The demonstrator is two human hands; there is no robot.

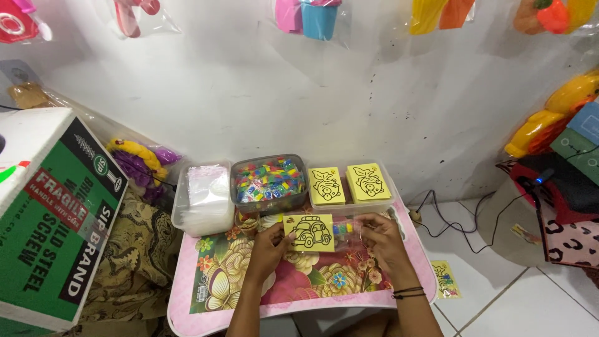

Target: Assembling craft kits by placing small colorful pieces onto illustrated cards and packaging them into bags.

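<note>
Small pink flowered surface (206, 312) against a white wall. Yellow card with car outline (309, 233) held upright over the middle of it, long axis left-right. Left hand (269, 248) pinches its left edge, fingers closed on it. Right hand (380, 240) sits at the card's right, fingers closed on a clear plastic sleeve (347, 229) behind the card. Tub of coloured packets (269, 181) just beyond

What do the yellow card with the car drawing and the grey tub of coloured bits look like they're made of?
The yellow card: probably thin matte paper or card, flat with a printed black outline. The grey tub: likely plastic, translucent, since its coloured contents show through the wall.
</note>
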